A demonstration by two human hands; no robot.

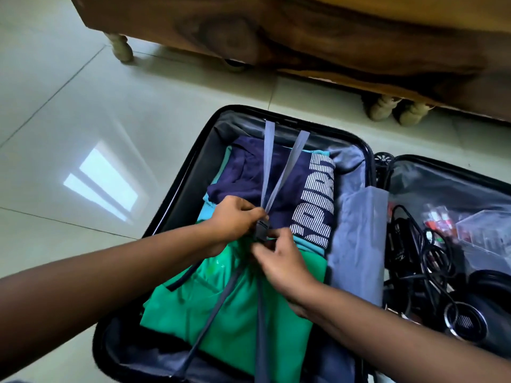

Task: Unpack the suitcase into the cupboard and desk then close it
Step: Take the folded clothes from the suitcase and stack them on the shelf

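Note:
A black suitcase (177,186) lies open on the floor. Its left half holds folded clothes: a navy shirt with white lettering (287,194) on top of a teal one, and a green garment (229,308) nearer me. Grey straps (269,150) cross over the clothes and meet at a dark buckle (261,230). My left hand (235,222) grips the buckle's upper side where the two far straps join. My right hand (279,261) pinches its lower end. The right half (442,183) holds black cables, a clear plastic box (481,230) and round dark items behind a mesh cover.
A wooden cupboard (304,31) on short turned legs (121,48) stands just beyond the suitcase. Pale glossy floor tiles (83,120) spread to the left. A grey divider flap (359,239) lies between the two suitcase halves.

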